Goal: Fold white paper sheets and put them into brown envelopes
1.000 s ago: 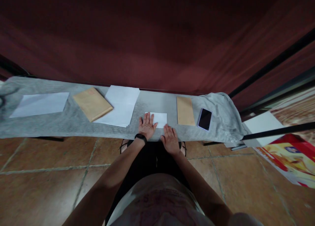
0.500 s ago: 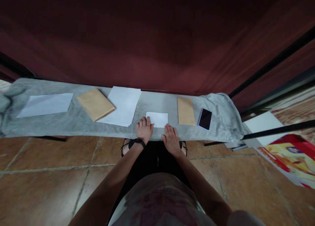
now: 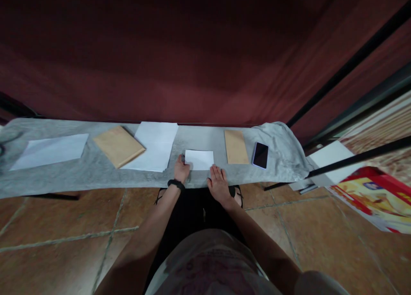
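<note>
A small white folded sheet of paper (image 3: 199, 159) lies flat on the grey cloth, close to the table's front edge. My left hand (image 3: 182, 170), with a black band on the wrist, is at its left edge, fingers curled in and thumb against the paper's lower left corner. Parts of those fingers are hidden from above. My right hand (image 3: 219, 184) lies flat with fingers stretched out, its fingertips at the paper's lower right corner.
Left of my hands are a stack of white paper (image 3: 157, 143), a pack of brown envelopes (image 3: 119, 146) and a white sheet (image 3: 51, 151). A single brown envelope (image 3: 236, 147) and a phone (image 3: 260, 155) lie to the right. A colourful box (image 3: 375, 196) stands beyond the table's right end.
My left hand has shifted from lying spread over the paper's lower left corner to curling at its left edge. My right hand stays near the lower right corner. The whole view has tilted slightly.
</note>
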### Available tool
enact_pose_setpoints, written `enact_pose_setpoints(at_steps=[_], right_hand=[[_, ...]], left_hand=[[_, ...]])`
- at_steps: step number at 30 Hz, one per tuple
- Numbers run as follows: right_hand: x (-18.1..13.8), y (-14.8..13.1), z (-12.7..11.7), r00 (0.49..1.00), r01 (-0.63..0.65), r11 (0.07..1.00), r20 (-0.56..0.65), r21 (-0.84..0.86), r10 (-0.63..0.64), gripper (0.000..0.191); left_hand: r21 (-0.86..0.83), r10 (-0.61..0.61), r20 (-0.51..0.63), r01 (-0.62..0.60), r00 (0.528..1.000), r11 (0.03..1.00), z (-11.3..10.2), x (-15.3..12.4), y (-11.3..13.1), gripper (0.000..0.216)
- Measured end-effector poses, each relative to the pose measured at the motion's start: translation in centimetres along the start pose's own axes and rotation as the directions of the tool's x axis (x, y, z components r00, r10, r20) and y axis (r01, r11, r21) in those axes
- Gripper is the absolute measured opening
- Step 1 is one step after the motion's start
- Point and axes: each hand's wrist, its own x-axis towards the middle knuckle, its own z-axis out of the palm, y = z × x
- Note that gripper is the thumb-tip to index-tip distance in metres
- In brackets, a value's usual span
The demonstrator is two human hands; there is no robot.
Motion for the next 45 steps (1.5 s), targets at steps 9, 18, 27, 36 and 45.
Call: enact_pose_setpoints(at_steps=[9,18,27,36,45], right_hand=[[3.5,-2.0,-1.3,0.997,-0.076,0.993,-0.003,0.086,0.077,0.047],[6.8,-1.8,-2.1,0.851,-0.348,0.35,0.135,0.87,0.508,0.031],[6.8,-2.0,-0.8,0.77,-0.3,-0.123,0.317,0.946,0.554,0.031],[6.7,1.6,-0.4,0.7,-0.467,0.087,0.309,0.88,0.644,0.019],[6.3,2.3,-1.6,0.799,-0.582,0.637,0.213,0.505,0.562,0.018]], left_hand=[[-0.335,0.05,0.184,0.015,0.982,0.942,-0.6,-3.0,1.6,0.05],[-0.451,-0.052,0.299,0.189,0.953,0.872,0.6,-4.1,1.7,0.057],[-0.478,0.029,0.266,0.106,0.963,0.872,1.7,-3.3,-0.3,0.069],[-0.287,0.007,0.243,0.065,0.97,0.956,1.1,-0.7,-2.3,0.102],[0.053,0.133,0.155,-0.143,0.979,0.988,1.5,0.1,-2.8,0.087]])
